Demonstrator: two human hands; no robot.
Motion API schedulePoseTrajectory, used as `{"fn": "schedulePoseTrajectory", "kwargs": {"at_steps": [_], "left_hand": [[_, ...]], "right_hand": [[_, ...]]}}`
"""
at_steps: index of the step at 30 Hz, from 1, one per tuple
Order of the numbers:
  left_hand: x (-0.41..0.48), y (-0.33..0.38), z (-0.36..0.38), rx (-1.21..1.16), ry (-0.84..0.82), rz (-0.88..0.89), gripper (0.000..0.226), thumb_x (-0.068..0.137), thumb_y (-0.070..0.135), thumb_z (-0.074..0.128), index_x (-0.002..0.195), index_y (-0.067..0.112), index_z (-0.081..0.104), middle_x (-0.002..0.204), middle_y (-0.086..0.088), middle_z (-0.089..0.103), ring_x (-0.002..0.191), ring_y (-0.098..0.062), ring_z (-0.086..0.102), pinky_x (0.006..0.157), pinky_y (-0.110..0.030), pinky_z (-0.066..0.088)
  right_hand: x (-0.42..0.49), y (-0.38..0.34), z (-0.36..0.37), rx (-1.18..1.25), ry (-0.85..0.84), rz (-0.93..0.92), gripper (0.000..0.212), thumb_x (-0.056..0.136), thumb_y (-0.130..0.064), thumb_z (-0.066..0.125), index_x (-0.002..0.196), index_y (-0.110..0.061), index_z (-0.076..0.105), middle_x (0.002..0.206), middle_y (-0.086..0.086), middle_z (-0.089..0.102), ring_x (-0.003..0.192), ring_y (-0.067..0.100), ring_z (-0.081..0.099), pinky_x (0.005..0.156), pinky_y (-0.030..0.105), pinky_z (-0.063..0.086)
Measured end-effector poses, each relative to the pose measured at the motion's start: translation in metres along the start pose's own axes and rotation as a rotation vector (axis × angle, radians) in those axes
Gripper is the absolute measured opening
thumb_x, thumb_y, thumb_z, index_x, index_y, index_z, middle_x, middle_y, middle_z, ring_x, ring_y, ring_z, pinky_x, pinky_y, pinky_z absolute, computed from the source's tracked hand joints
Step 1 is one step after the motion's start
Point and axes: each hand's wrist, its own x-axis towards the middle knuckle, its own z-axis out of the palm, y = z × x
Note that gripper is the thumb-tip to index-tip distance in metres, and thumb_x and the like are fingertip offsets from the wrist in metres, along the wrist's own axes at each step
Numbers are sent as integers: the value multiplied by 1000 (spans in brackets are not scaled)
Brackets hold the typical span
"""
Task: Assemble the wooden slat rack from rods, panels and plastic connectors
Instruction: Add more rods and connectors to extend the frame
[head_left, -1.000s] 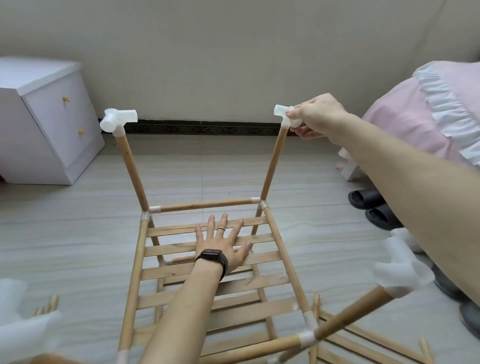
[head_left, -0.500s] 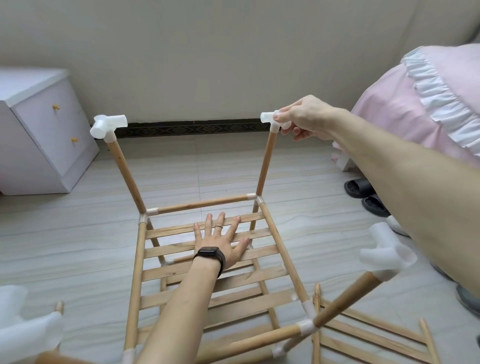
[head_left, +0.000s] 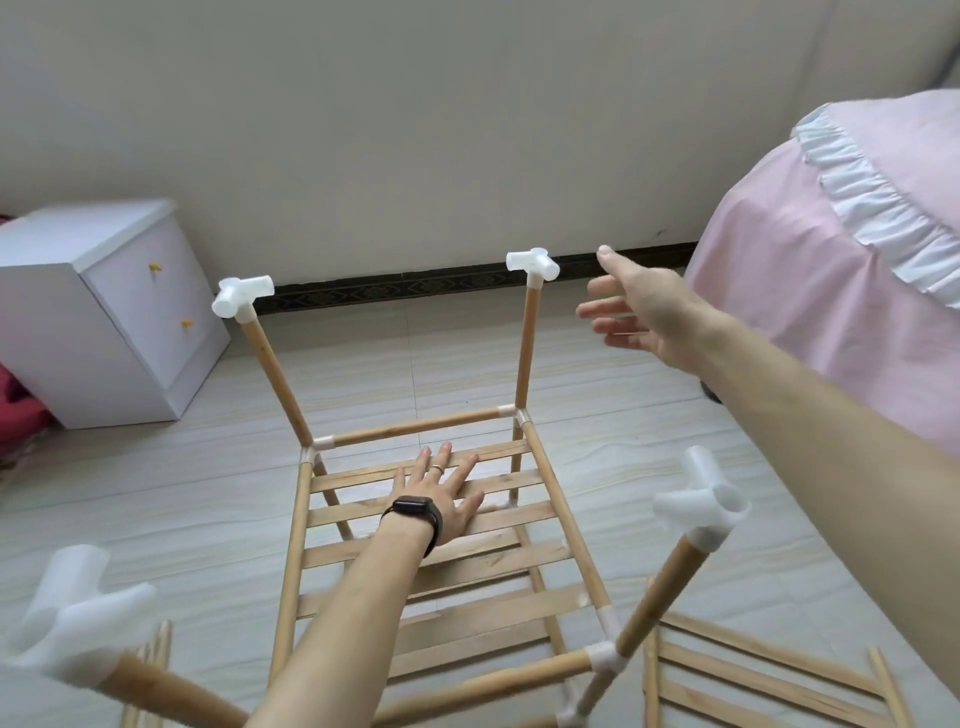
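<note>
Head view: slat rack (head_left: 493, 605) stands on the floor (head_left: 156, 493), four rods up, white connectors on top. Left hand (head_left: 441, 493) lies flat, fingers straight, pressing on the upper slats. Right hand (head_left: 639, 317) is spread, holding nothing, just beside the far-right connector (head_left: 535, 265).

The half-built wooden rack (head_left: 415, 428) is standing on the floor, its slat panel (head_left: 353, 477) lying level between pale side rods. Four upright rods are rising from its corners, each wearing a white connector: far-left (head_left: 241, 297), far-right (head_left: 533, 264), near-right (head_left: 701, 506), near-left (head_left: 72, 618). A spare panel (head_left: 753, 680) is lying flat just right of it
</note>
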Motion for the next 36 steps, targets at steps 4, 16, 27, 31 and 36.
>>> {"fn": "schedulePoseTrajectory", "kwargs": {"at_steps": [4,16,27,31,36], "left_hand": [[-41,1,-42,160,-33,-31,55,99,54,34,150,33,37,166,-3,14,151,-24,12,118,-53,18],[-256,-50,-190,-278,283,46,36,96,60,46,117,38,64,110,11,67,104,-14,61,93,-31,47],[-295,-87,-85,-1487,570,68,38,85,50,48,74,14,52,51,1,44,45,-17,43,60,-34,48],[-286,-77,-78,-1540,650,78,42,83,50,42,54,20,41,44,5,31,40,-13,27,44,-24,28],[-282,-81,-83,-1561,574,124,43,81,45,44,44,24,35,43,5,29,39,-14,25,46,-24,28]], "right_hand": [[-86,50,-12,189,-102,-3,59,96,-66,46,112,-16,73,102,-1,79,96,21,74,80,36,52],[-213,97,43,425,168,-257,58,89,-66,51,51,-22,46,50,-4,38,51,13,37,61,34,35],[-207,98,45,421,106,-323,41,86,-47,46,49,-31,40,49,-9,32,44,11,30,47,26,29],[-209,98,41,427,50,-318,36,85,-44,45,50,-33,41,49,-9,31,43,11,29,46,23,30],[-211,95,41,407,56,-284,43,86,-46,45,45,-31,46,49,-10,35,42,9,32,45,21,32]]}}
